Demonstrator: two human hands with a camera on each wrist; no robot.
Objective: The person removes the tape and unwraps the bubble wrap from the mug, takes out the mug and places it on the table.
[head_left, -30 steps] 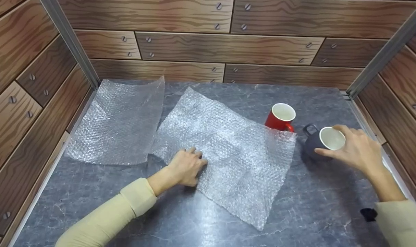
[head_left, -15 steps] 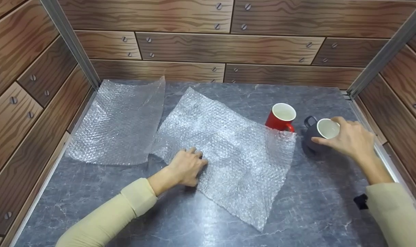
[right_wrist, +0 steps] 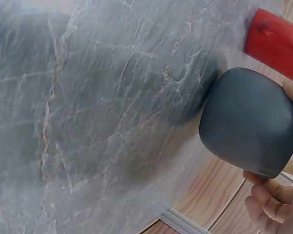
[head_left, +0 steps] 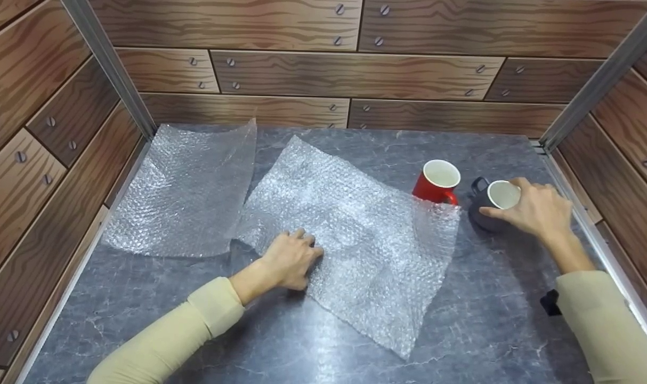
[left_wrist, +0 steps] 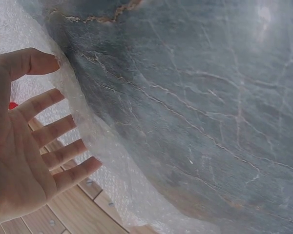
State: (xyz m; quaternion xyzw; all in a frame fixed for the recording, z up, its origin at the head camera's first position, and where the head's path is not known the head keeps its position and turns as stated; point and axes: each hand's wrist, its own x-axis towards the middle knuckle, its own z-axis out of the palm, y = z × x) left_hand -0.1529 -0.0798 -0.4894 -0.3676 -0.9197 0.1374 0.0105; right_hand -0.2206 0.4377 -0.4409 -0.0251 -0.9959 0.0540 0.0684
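Observation:
In the head view my right hand [head_left: 546, 209] holds a dark grey mug [head_left: 479, 209] by its rim, thumb on the near side and fingers on the far side. The mug is upright or nearly so, its handle turned to the back left. Its rounded dark body [right_wrist: 251, 122] fills the right of the right wrist view; whether its base touches the table I cannot tell. My left hand [head_left: 289, 260] rests on the near left edge of a bubble wrap sheet [head_left: 350, 229]. Its fingers [left_wrist: 63, 129] are spread and fairly straight in the left wrist view, touching the wrap.
A red mug [head_left: 431, 188] stands behind the sheet's right corner, left of the grey mug. Another bubble wrap sheet [head_left: 185, 192] lies at the left. Wood-patterned walls [head_left: 281, 74] enclose the marbled grey table [head_left: 281, 341] at the back and both sides.
My right hand has carried the grey mug a little left and towards the back, lowering it nearer the table. The left hand, the wrap and the red mug have stayed put.

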